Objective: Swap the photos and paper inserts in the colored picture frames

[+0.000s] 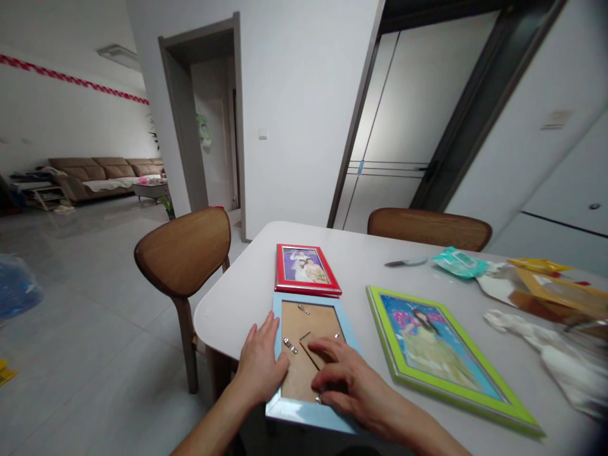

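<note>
A light blue picture frame [304, 411] lies face down at the table's near edge, its brown backing board [295, 320] held in by small metal clips and fitted with a stand cut-out. My left hand [259, 361] rests along the frame's left side, fingers stretched out and thumb near the backing. Over the lower right of the board, my right hand [349, 383] has its fingers bent and apart. Its thumb is close to the bottom metal clip [318, 399]; whether they touch I cannot tell. Just beyond lies a red picture frame [308, 289] with a photo facing up.
A green picture frame [396, 364] lies face up at the right. Farther back are a knife [405, 262], a teal packet [458, 262], yellow-brown packaging [555, 294] and a crumpled white cloth [536, 345]. Wooden chairs [190, 250] stand at the table's left and far sides.
</note>
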